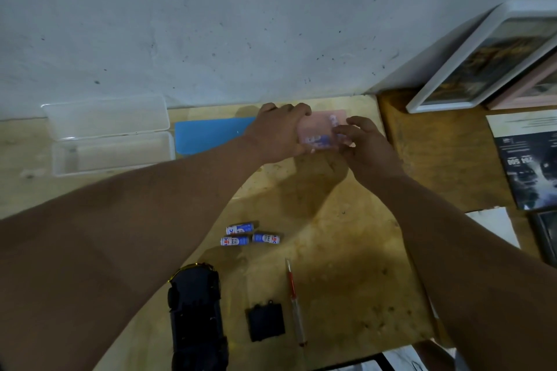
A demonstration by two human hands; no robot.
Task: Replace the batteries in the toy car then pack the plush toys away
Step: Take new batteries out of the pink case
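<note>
Pink box: a translucent pink plastic box [322, 126] with blue-and-white batteries showing through it sits at the far edge of the tan wooden table [346, 250], at 12 o'clock from the car, close to the wall.
Your left hand: your left hand [275, 135] wraps its curled fingers over the box's left end and grips it.
Your right hand: your right hand [366, 144] has bent fingertips on the box's right side; you cannot tell whether they pinch anything inside.
Toy car: the black toy car [196, 313] lies at 7 o'clock on the table, partly under your left forearm.
Loose batteries: three blue-and-white cylindrical batteries [250, 235] lie together just beyond the car, at its 1 o'clock.
Battery cover: a small black square plastic cover [265, 322] lies at 3 o'clock of the car.
Screwdriver: a thin red-handled screwdriver [294, 301] lies just right of the cover, pointing towards 12.
Surroundings: a blue flat plastic lid [211, 135] lies at 9 o'clock of the pink box; further left, an open clear plastic container [111, 141]. A white-framed picture [482, 60] leans at 2 o'clock.
</note>
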